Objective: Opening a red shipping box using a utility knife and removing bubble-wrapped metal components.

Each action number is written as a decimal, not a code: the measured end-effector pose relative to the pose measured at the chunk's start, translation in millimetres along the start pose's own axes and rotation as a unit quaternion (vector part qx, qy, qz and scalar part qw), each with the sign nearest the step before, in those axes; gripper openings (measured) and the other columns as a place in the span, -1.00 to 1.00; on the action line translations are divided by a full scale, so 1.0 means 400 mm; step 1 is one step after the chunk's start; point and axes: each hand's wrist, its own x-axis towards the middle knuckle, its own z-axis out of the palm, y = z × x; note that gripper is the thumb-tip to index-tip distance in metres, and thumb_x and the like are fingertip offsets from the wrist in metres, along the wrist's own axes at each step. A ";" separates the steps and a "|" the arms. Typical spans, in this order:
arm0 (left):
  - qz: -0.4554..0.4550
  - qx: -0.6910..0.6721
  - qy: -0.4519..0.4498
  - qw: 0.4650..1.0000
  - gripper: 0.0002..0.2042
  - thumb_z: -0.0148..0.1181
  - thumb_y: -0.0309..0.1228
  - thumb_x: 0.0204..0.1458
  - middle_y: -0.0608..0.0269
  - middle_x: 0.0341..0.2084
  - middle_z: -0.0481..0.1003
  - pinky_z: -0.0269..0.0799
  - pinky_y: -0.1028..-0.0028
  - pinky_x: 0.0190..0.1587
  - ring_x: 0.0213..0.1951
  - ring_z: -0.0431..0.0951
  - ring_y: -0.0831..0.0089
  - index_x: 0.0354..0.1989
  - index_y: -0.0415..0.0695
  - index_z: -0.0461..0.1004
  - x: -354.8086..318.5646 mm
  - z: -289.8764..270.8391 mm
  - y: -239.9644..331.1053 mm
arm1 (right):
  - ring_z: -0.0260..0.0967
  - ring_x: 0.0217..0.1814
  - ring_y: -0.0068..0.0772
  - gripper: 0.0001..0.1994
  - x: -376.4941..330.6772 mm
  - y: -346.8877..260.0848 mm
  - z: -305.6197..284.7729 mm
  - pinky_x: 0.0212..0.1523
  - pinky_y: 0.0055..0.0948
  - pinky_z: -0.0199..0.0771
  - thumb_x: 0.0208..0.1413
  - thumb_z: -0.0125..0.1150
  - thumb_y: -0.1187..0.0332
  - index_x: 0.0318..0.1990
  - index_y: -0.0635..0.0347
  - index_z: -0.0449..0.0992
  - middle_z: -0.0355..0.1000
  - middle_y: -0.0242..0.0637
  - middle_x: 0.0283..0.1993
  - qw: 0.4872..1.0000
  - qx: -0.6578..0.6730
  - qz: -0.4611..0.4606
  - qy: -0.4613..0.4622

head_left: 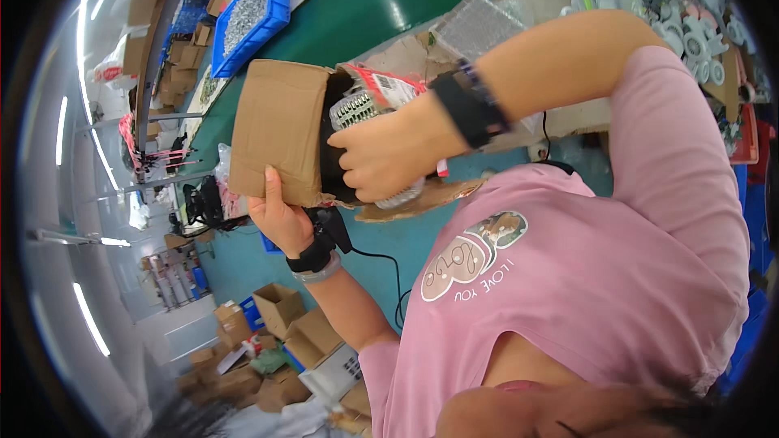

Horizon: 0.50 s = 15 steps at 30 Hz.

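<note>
An open brown cardboard box (280,130) is held tilted on its side, its mouth facing right. My left hand (280,223) grips its lower edge, thumb on the outer wall, other fingers mostly hidden beneath. At the mouth, my right hand (385,154) is closed on a clear plastic pack (355,109) showing rows of small dark and shiny parts. Its fingertips reach into the dark inside of the box. Behind that hand lies a red and white plastic bag (393,85) against the box's flap. Both wrists wear black bands.
A blue crate (230,62) of small metal parts sits on the green table (365,4). Beyond the box lies a bubble-wrap sheet (477,26). White plastic parts (694,40) are piled at far right. Open cartons (278,308) stand on the floor at lower left.
</note>
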 end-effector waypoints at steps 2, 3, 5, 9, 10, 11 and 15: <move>0.005 -0.011 0.005 1.000 -0.67 0.10 -0.56 0.23 0.12 0.06 0.49 0.39 0.41 0.11 0.04 0.50 0.40 0.16 -0.34 0.38 -0.005 -0.012 -0.019 | 0.49 -0.16 -0.38 -0.90 -0.055 -0.001 -0.092 0.02 -0.19 0.34 0.01 0.20 0.31 -0.31 0.04 0.50 0.46 -0.44 -0.33 0.999 -0.003 -0.004 0.044; -0.001 -0.023 0.017 1.000 -0.66 0.11 -0.56 0.23 0.12 0.07 0.49 0.39 0.41 0.11 0.05 0.50 0.40 0.17 -0.34 0.37 -0.014 -0.015 -0.028 | 0.46 -0.19 -0.39 -0.96 -0.089 -0.006 -0.141 0.17 -0.12 0.32 0.04 0.15 0.36 -0.38 0.06 0.48 0.40 -0.44 -0.39 0.992 0.001 -0.007 0.124; 0.007 -0.056 0.003 0.998 -0.65 0.12 -0.56 0.22 0.14 0.06 0.50 0.37 0.43 0.13 0.04 0.50 0.43 0.17 -0.33 0.38 -0.028 -0.010 -0.049 | 0.48 -0.12 -0.33 -0.97 -0.163 -0.020 -0.242 0.27 0.00 0.25 0.05 0.17 0.41 -0.37 0.10 0.45 0.43 -0.38 -0.32 0.996 0.049 0.038 0.060; 0.016 -0.075 -0.029 0.997 -0.65 0.12 -0.58 0.21 0.13 0.06 0.51 0.35 0.44 0.14 0.05 0.50 0.43 0.17 -0.34 0.39 -0.033 0.015 -0.074 | 0.49 0.07 -0.26 -0.93 -0.273 -0.076 -0.380 0.34 0.18 0.14 0.04 0.21 0.46 -0.30 0.15 0.47 0.50 -0.32 -0.15 0.982 0.038 0.173 0.060; 0.001 -0.070 -0.008 0.998 -0.65 0.12 -0.58 0.21 0.13 0.07 0.50 0.35 0.43 0.15 0.06 0.49 0.42 0.18 -0.34 0.39 -0.031 0.020 -0.075 | 0.48 0.11 -0.25 -0.91 -0.293 -0.090 -0.405 0.36 0.22 0.10 0.05 0.22 0.47 -0.28 0.15 0.48 0.51 -0.32 -0.11 0.978 0.032 0.205 0.037; 0.006 -0.079 -0.010 0.997 -0.64 0.11 -0.58 0.21 0.12 0.08 0.49 0.35 0.43 0.15 0.07 0.48 0.41 0.19 -0.34 0.38 -0.028 0.023 -0.076 | 0.47 0.15 -0.23 -0.90 -0.310 -0.108 -0.424 0.37 0.26 0.06 0.05 0.22 0.48 -0.26 0.15 0.50 0.52 -0.31 -0.07 0.970 0.020 0.239 0.033; -0.017 -0.095 -0.014 0.995 -0.63 0.10 -0.57 0.22 0.11 0.09 0.48 0.35 0.42 0.16 0.08 0.48 0.40 0.20 -0.34 0.36 -0.015 0.025 -0.083 | 0.49 0.12 -0.18 -0.88 -0.362 -0.179 -0.487 0.40 0.29 0.00 0.10 0.15 0.48 -0.19 0.16 0.51 0.52 -0.29 -0.07 0.932 -0.018 0.361 -0.025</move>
